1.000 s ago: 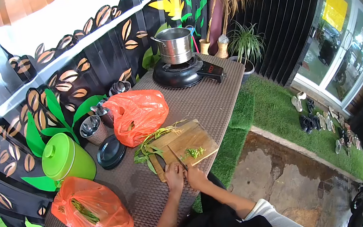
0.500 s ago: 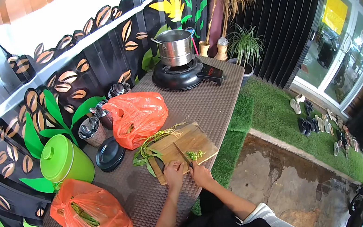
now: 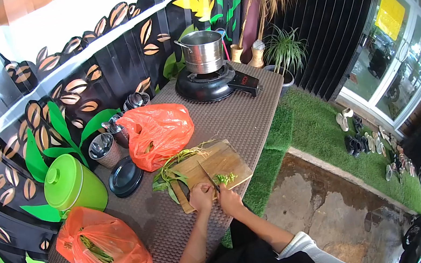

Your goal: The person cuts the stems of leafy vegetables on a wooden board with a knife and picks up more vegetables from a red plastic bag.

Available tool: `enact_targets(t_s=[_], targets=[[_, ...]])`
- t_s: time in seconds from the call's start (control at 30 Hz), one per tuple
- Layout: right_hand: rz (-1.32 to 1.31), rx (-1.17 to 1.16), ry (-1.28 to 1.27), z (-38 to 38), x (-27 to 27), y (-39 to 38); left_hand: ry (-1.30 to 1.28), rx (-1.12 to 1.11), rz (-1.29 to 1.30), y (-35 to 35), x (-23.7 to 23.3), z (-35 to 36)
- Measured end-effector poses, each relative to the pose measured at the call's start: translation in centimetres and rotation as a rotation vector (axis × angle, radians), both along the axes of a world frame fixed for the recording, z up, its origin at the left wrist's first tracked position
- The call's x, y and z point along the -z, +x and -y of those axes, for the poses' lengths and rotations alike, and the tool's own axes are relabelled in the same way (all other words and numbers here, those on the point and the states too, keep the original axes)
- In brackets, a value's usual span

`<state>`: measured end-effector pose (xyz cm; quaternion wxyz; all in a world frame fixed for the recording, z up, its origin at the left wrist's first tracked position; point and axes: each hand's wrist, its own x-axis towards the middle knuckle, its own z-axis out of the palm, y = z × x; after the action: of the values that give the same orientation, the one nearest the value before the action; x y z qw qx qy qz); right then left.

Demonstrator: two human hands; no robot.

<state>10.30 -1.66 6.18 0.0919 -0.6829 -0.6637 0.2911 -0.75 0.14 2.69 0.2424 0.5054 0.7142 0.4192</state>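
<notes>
My right hand [image 3: 230, 201] grips a kitchen knife [image 3: 207, 174], its blade pointing away over the wooden cutting board [image 3: 209, 159]. Close beside it, my left hand [image 3: 201, 197] is closed near the knife's handle end; whatever its fingers pinch is hidden. A small heap of chopped green pieces [image 3: 226, 178] lies on the board to the right of the blade. Long green stems with leaves [image 3: 165, 177] are spread over the board's left edge, touching the table.
An orange plastic bag [image 3: 162, 133] sits behind the board, another orange bag [image 3: 106, 250] at front left. Black plates [image 3: 127, 177], a green lidded bucket [image 3: 76, 184] and cutlery cups [image 3: 104, 150] line the wall side. A steel pot [image 3: 203, 56] stands on a black stove [image 3: 206, 87].
Both hands and the knife have shifted very slightly left on the board. The heap of chopped greens looks about the same.
</notes>
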Motion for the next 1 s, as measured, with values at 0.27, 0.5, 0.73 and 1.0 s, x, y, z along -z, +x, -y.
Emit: enact_targets(t_s=[0.27, 0.5, 0.73, 1.0], targets=[[-0.074, -0.107, 0.141, -0.1, 1.1, 1.8, 0.011, 0.006, -0.042, -0.1, 0.6, 0.0], [0.005, 0.014, 0.082, 0.3, 1.0, 0.3, 0.087, 0.048, -0.064, 0.0, 0.3, 0.3], [-0.103, 0.062, 0.203, 1.2, 0.1, 1.0, 0.083, 0.214, -0.419, -0.3, -0.9, -0.2], [-0.095, 0.007, 0.143, 1.9, 0.1, 1.7, 0.350, 0.183, -0.318, -4.6, -3.1, -7.3]])
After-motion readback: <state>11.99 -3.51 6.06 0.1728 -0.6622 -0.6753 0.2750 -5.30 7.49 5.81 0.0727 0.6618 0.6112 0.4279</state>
